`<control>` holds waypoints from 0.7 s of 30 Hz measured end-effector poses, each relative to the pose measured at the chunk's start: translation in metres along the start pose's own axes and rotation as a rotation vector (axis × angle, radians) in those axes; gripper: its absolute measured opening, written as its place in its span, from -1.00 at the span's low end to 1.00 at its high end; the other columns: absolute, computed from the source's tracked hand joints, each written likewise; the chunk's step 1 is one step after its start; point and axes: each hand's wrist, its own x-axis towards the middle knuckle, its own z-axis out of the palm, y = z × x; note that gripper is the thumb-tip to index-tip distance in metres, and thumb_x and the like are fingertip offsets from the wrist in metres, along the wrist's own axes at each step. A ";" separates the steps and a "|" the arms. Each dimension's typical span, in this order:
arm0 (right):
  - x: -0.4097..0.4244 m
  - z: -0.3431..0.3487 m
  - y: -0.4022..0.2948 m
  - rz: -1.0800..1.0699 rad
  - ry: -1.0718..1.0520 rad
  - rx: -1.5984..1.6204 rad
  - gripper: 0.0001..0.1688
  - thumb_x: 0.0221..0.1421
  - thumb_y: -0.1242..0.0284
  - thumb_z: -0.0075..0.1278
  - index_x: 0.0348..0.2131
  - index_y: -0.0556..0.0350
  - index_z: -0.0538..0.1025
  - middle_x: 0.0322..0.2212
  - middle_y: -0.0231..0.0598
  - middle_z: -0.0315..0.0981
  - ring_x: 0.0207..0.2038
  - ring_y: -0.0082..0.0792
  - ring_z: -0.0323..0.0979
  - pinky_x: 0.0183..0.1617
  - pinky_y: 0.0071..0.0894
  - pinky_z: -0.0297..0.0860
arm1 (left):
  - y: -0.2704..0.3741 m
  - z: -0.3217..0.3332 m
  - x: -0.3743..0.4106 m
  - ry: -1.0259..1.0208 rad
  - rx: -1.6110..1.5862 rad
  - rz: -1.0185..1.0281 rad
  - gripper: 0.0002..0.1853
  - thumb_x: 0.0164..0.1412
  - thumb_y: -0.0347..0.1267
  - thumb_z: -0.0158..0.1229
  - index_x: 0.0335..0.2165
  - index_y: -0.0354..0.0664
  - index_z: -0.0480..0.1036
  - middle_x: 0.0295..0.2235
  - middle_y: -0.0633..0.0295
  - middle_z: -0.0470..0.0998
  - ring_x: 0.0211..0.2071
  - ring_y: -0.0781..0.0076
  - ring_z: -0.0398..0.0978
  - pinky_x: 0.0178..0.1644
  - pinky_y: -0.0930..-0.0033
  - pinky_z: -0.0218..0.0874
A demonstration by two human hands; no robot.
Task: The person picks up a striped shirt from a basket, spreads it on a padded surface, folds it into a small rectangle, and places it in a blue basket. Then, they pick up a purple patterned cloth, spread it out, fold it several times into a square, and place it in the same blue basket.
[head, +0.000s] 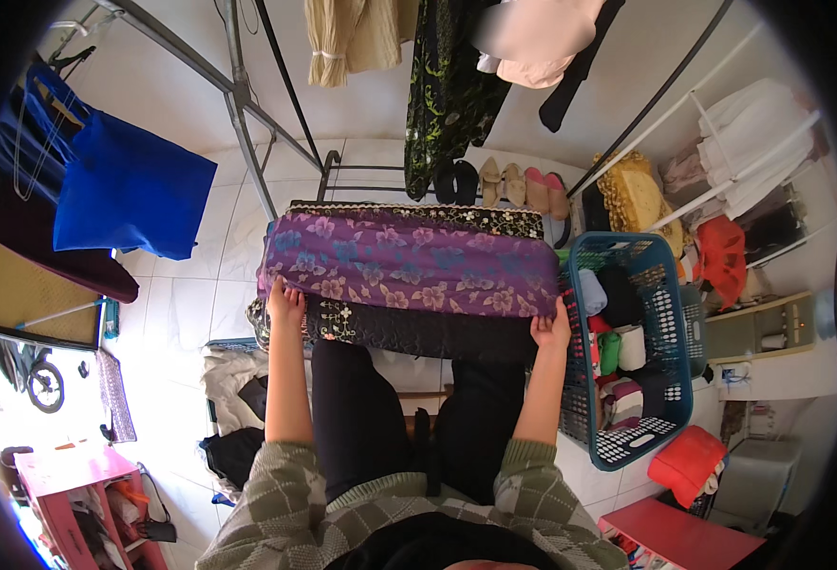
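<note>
A purple cloth with a floral print [404, 263] lies stretched lengthwise in front of me, over a black patterned textile [418, 328] whose trimmed far edge shows beyond it. My left hand [286, 303] pinches the near left corner of the purple cloth. At its near right corner, my right hand [552, 328] grips the edge between thumb and fingers. The support under the textile is hidden. My knees reach under its near side.
On my right stands a blue plastic laundry basket [625, 449] holding rolled clothes. Crumpled laundry [233, 385] fills another basket at my left. Several shoes [514, 185] line the wall behind a metal rack [247, 135]. A blue bag [133, 185] hangs at the upper left.
</note>
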 end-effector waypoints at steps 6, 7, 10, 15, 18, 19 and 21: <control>0.025 0.063 0.004 0.107 -0.119 -0.147 -0.71 -0.05 0.37 0.06 -0.23 -0.18 0.43 -0.29 -0.41 0.33 -0.26 -0.36 0.31 -0.21 -0.31 0.26 | 0.024 0.034 0.066 -0.079 -0.022 0.184 -0.59 0.06 -0.49 0.00 -0.07 -0.36 0.26 -0.15 -0.01 0.39 -0.22 0.07 0.45 -0.14 0.09 0.33; 0.023 0.067 0.002 0.126 -0.125 -0.141 -0.72 -0.03 0.39 0.04 -0.23 -0.16 0.43 -0.29 -0.40 0.35 -0.27 -0.36 0.32 -0.22 -0.28 0.27 | 0.025 0.041 0.059 -0.045 -0.010 0.192 -0.62 0.06 -0.50 -0.03 -0.09 -0.37 0.28 -0.17 -0.01 0.41 -0.25 0.06 0.46 -0.15 0.08 0.34; 0.027 0.055 -0.021 0.016 -0.274 0.013 -0.68 -0.02 0.59 -0.10 -0.21 -0.09 0.41 -0.24 -0.28 0.35 -0.15 -0.26 0.33 -0.15 -0.12 0.33 | 0.025 0.059 0.031 -0.171 -0.087 0.107 -0.65 0.09 -0.57 -0.17 -0.09 -0.38 0.23 -0.18 -0.03 0.39 -0.24 0.06 0.44 -0.14 0.07 0.34; -0.018 0.019 -0.011 -0.131 -0.472 0.100 -0.37 -0.12 0.75 -0.14 -0.02 -0.09 0.24 -0.12 -0.21 0.25 -0.06 -0.21 0.28 -0.04 -0.11 0.31 | 0.033 0.024 -0.001 -0.047 -0.108 0.478 -0.55 -0.02 -0.61 -0.05 -0.10 -0.43 0.11 -0.17 -0.11 0.34 -0.18 0.00 0.40 -0.12 0.02 0.33; -0.023 -0.018 0.003 -0.179 -0.491 -0.068 -0.21 -0.22 0.82 -0.13 0.04 -0.08 0.16 -0.08 -0.22 0.23 -0.04 -0.20 0.27 -0.04 -0.13 0.30 | 0.031 -0.023 0.023 -0.067 0.045 0.395 -0.33 -0.11 -0.65 0.02 -0.01 -0.26 -0.07 -0.14 -0.09 0.27 -0.19 0.10 0.39 -0.14 0.13 0.34; -0.017 -0.025 0.010 -0.190 -0.513 -0.103 -0.20 -0.24 0.83 -0.13 0.04 -0.05 0.16 -0.08 -0.21 0.22 -0.04 -0.19 0.27 -0.04 -0.17 0.30 | 0.037 -0.043 0.039 -0.047 0.030 0.359 -0.30 -0.12 -0.65 0.02 0.01 -0.26 -0.09 -0.14 -0.08 0.27 -0.21 0.11 0.40 -0.15 0.13 0.35; -0.015 -0.008 0.033 -0.214 -0.519 -0.165 -0.21 -0.25 0.80 -0.09 0.03 0.00 0.17 -0.07 -0.19 0.22 -0.04 -0.18 0.27 -0.05 -0.24 0.31 | 0.084 -0.082 0.076 -0.001 -0.021 0.349 -0.25 -0.13 -0.64 0.04 0.03 -0.26 -0.14 -0.15 -0.08 0.27 -0.26 0.13 0.41 -0.18 0.12 0.35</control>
